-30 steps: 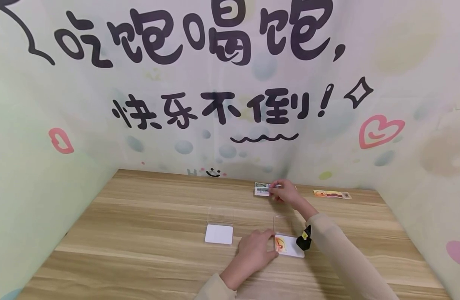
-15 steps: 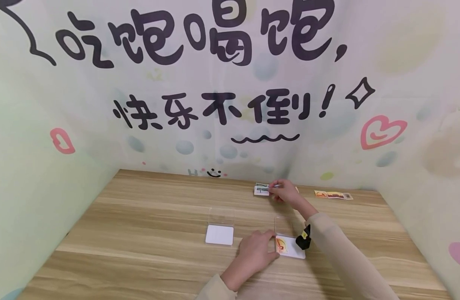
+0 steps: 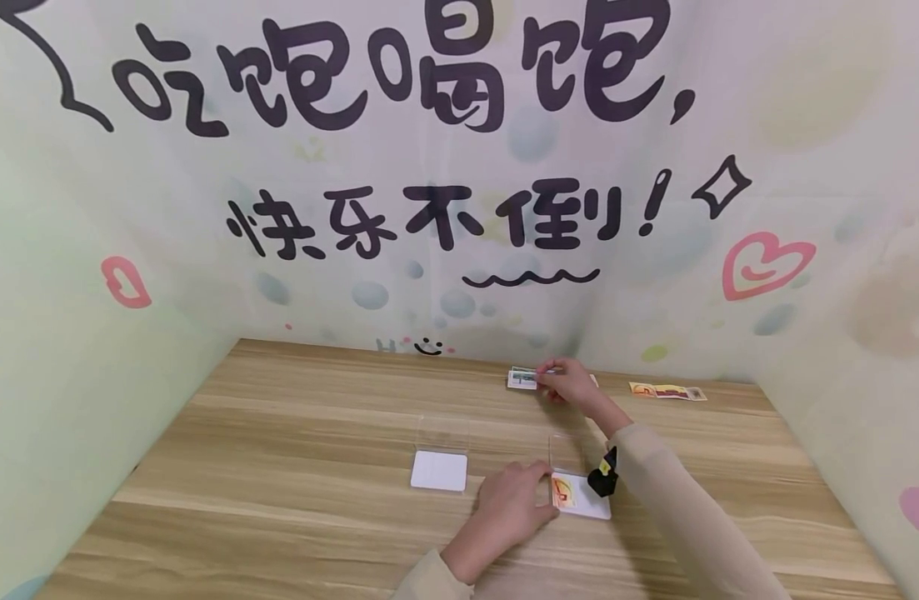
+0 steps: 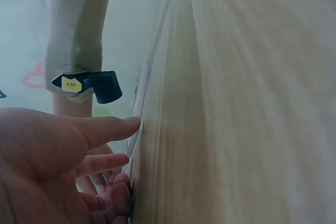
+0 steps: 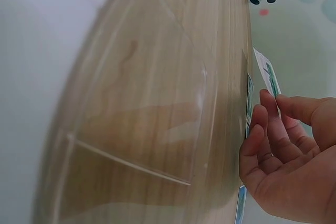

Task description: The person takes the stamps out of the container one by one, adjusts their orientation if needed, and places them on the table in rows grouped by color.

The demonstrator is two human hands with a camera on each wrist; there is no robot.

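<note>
Right hand [image 3: 571, 385]: thumb and index pinch the right end of a small green-and-white stamp [image 5: 268, 72], tilted, clear of the table [image 3: 279, 467] near its back edge. Left hand [image 3: 507, 498]: thumb and index span the left side of an open clear case [image 3: 566, 452], thumb at the near corner, index by the hinge, so I read that as a hold. Key relation, my call: from the pinched stamp, the case lies toward me and somewhat right. Left is the nearer hand to the case; only right has the stamp. Stamp's long axis looks to run left-right, same as the white insert [image 3: 590, 502] in the case. Orange stamp [image 3: 564, 492] covers the insert's left end; white shows to its right, partly behind the black wrist camera [image 3: 603, 473]. Lid is open on the far side. Further out: other stamps [image 5: 249, 100] on the table by my right fingers, a yellow-and-red strip [image 3: 667, 391] to their right, a second clear case [image 3: 442, 432], open, left of my left hand. Printed backdrop [image 3: 399, 158] behind.
</note>
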